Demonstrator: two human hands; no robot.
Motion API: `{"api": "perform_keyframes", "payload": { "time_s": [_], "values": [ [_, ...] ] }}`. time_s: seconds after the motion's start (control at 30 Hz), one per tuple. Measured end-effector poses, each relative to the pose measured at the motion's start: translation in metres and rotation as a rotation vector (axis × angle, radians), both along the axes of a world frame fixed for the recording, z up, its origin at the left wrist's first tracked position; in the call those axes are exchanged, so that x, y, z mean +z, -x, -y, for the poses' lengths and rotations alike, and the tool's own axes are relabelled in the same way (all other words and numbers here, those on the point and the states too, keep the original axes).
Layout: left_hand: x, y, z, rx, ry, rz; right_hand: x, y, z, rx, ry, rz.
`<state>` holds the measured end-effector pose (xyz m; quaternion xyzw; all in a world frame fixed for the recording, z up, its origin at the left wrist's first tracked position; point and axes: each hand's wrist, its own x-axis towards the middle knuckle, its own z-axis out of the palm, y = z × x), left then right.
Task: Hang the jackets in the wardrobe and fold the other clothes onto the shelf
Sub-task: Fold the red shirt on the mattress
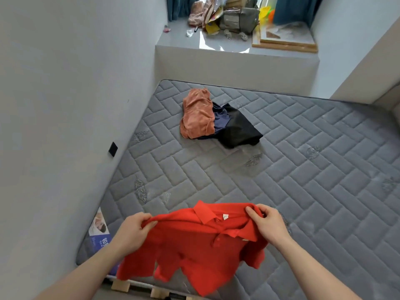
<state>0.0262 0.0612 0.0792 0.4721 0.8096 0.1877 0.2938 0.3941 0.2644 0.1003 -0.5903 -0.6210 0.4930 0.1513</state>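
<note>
Red polo shirt is hanging above the mattress edge; my left hand and right hand are pinching its shoulders. Uneven grip risks a crooked fold.

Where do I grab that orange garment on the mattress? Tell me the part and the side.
Take the orange garment by its upper end, nearest the ledge, coming from its left. That side lies free on the mattress, while its right edge touches the dark clothes. It is crumpled, so pinch a raised fold. Both hands are busy: the left hand and right hand grip the red polo shirt.
</note>
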Motion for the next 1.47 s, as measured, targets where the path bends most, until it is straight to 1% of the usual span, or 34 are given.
{"api": "perform_keyframes", "payload": {
  "time_s": [0.13,0.3,0.4,0.47,0.5,0.53,0.57,0.63,0.7,0.73,0.8,0.87,0.9,1.0,1.1,1.23,1.3,1.33,1.37,1.43,1.47],
  "values": [
    [-0.012,0.030,-0.048,-0.088,0.047,0.002,-0.024,0.027,-0.048,0.027,-0.004,0.060],
    [-0.041,0.084,-0.153,-0.196,0.049,-0.081,-0.062,0.080,-0.138,0.014,-0.115,0.162],
    [-0.062,0.110,-0.216,-0.192,0.003,-0.213,-0.083,0.116,-0.191,-0.045,-0.229,0.172],
    [-0.091,0.121,-0.249,-0.139,-0.041,-0.396,-0.110,0.135,-0.218,-0.091,-0.284,0.163],
    [-0.109,0.121,-0.258,-0.112,-0.048,-0.451,-0.128,0.140,-0.223,-0.108,-0.285,0.171],
    [-0.130,0.116,-0.264,-0.103,-0.055,-0.455,-0.148,0.141,-0.223,-0.127,-0.280,0.198],
    [-0.152,0.107,-0.266,-0.116,-0.063,-0.438,-0.171,0.139,-0.219,-0.124,-0.270,0.238],
    [-0.200,0.078,-0.258,-0.218,-0.009,-0.376,-0.221,0.128,-0.196,-0.088,-0.202,0.349],
    [-0.250,0.042,-0.241,-0.363,0.107,-0.354,-0.270,0.110,-0.168,-0.079,-0.079,0.468],
    [-0.269,0.026,-0.231,-0.422,0.169,-0.346,-0.290,0.101,-0.155,-0.105,-0.010,0.492],
    [-0.308,-0.001,-0.214,-0.492,0.300,-0.283,-0.327,0.083,-0.134,-0.196,0.098,0.475],
    [-0.338,-0.019,-0.203,-0.502,0.405,-0.211,-0.354,0.074,-0.126,-0.297,0.164,0.416],
    [-0.350,-0.025,-0.199,-0.507,0.439,-0.202,-0.364,0.071,-0.126,-0.359,0.182,0.386],
    [-0.375,-0.036,-0.193,-0.517,0.482,-0.259,-0.387,0.069,-0.141,-0.533,0.187,0.333],
    [-0.389,-0.040,-0.189,-0.484,0.481,-0.274,-0.397,0.072,-0.167,-0.607,0.184,0.271],
    [-0.391,-0.035,-0.193,-0.525,0.505,-0.271,-0.396,0.069,-0.195,-0.648,0.205,0.236],
    [-0.379,-0.024,-0.202,-0.557,0.469,-0.296,-0.396,0.065,-0.202,-0.638,0.220,0.219],
    [-0.370,-0.015,-0.210,-0.552,0.388,-0.316,-0.394,0.062,-0.204,-0.630,0.212,0.217],
    [-0.361,-0.005,-0.218,-0.504,0.267,-0.317,-0.392,0.059,-0.206,-0.628,0.186,0.222],
    [-0.348,0.022,-0.236,-0.291,0.039,-0.303,-0.384,0.050,-0.210,-0.656,0.098,0.242],
    [-0.345,0.038,-0.245,-0.167,-0.037,-0.309,-0.380,0.044,-0.211,-0.683,0.056,0.251]
  ]
}}
